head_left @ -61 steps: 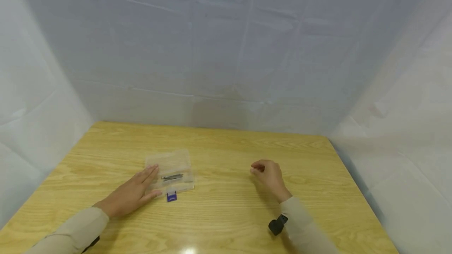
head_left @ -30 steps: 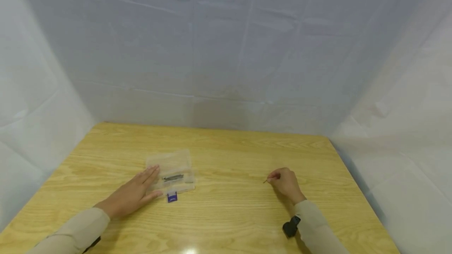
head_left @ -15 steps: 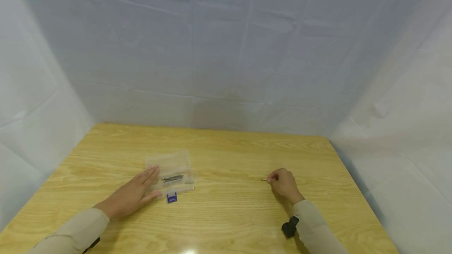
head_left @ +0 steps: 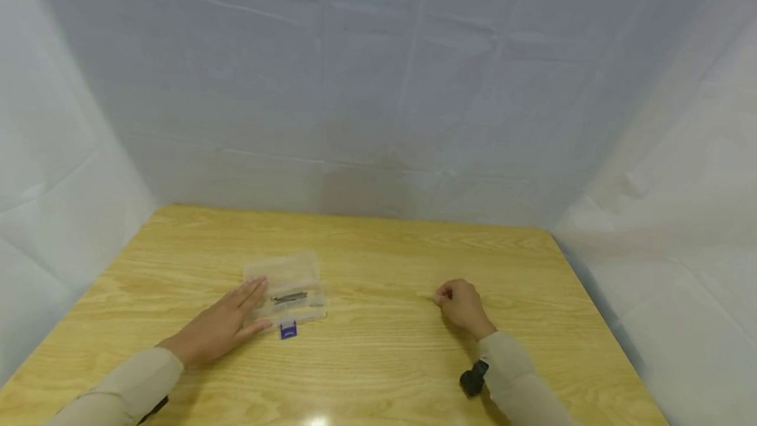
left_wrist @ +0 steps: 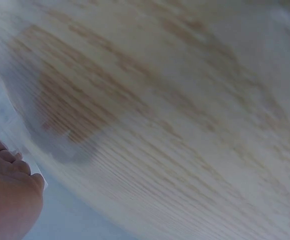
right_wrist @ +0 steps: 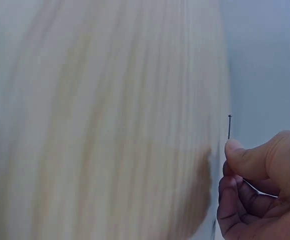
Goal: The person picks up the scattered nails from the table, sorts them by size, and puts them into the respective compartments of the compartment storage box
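Observation:
In the right wrist view my right hand (right_wrist: 265, 185) pinches a thin dark nail (right_wrist: 229, 127) between thumb and fingertips. Its small head points away from the hand. From the head view, the right hand (head_left: 464, 304) is close over the table, right of centre, and the nail barely shows. My left hand (head_left: 221, 327) rests with fingers extended on the left side of a clear plastic box (head_left: 290, 271), whose lid lies open toward the back. Several dark nails (head_left: 290, 298) lie together in one compartment. The left wrist view catches the left hand (left_wrist: 10, 190) at its edge.
A purple latch (head_left: 288, 330) sticks out from the front of the box. The wooden table (head_left: 367, 360) carries everything, with white sheeting (head_left: 378, 84) rising behind and at both sides. A black camera (head_left: 473, 380) is strapped to the right wrist.
The right hand shifted right and nearer, then a little back left. The nail, sticking out plainly a second ago, shows less in the head view now. My left hand and the box stay put.

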`<state>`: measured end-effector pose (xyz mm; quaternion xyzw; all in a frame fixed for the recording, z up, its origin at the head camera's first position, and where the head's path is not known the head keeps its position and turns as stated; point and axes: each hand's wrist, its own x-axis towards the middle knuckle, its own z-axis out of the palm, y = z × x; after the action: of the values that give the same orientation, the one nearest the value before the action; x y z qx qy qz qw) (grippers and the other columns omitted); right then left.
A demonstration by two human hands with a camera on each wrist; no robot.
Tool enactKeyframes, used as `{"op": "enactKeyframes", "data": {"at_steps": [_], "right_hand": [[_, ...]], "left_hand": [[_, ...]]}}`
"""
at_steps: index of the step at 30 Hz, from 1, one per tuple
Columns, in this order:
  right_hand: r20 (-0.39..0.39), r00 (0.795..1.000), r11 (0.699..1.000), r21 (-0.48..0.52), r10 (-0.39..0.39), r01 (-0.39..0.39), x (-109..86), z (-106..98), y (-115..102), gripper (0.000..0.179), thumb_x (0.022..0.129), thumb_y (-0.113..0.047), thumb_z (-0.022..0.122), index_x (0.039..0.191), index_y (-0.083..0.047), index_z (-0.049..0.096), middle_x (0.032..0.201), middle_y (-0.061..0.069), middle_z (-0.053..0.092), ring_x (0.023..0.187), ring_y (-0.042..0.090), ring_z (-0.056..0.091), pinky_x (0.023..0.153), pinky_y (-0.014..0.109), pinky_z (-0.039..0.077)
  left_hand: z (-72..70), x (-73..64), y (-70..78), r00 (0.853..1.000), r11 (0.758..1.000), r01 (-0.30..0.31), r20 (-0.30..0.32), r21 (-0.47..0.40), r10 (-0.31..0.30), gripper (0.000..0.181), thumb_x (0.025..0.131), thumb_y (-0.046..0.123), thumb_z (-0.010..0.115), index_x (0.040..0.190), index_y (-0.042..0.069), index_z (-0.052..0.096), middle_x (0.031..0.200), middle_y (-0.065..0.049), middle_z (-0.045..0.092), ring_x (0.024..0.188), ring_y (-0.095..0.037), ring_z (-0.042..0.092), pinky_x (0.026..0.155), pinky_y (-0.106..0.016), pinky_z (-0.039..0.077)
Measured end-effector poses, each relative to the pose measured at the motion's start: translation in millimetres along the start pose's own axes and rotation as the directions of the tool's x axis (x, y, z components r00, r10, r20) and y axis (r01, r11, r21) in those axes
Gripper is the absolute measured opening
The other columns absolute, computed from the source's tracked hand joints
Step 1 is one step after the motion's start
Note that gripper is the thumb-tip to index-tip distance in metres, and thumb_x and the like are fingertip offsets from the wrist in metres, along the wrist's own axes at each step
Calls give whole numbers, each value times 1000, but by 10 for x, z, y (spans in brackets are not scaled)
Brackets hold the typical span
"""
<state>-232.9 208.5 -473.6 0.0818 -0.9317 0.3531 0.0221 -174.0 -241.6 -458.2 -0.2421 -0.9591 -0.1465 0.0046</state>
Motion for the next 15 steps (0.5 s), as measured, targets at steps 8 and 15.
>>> {"op": "enactKeyframes", "data": {"at_steps": [8,15], "right_hand": [[57,995,996,38,-85,83,91,243,-423,11,88,-2,66,77,-4,69,71,3,63,61,11,51,54,24,46],[105,983,987,61,-151,146,142,448,-779,10,88,-3,66,79,-5,69,72,1,63,61,9,51,54,22,45]], "left_hand": [[-19,-3,16,1000,1000,-1,-6,4,1,76,98,49,46,148,-4,26,154,-22,24,140,-42,25,112,-58,25],[-37,-9,28,1000,1000,8,10,8,-9,77,98,50,46,148,-5,26,155,-23,24,141,-42,24,112,-58,24]]}}
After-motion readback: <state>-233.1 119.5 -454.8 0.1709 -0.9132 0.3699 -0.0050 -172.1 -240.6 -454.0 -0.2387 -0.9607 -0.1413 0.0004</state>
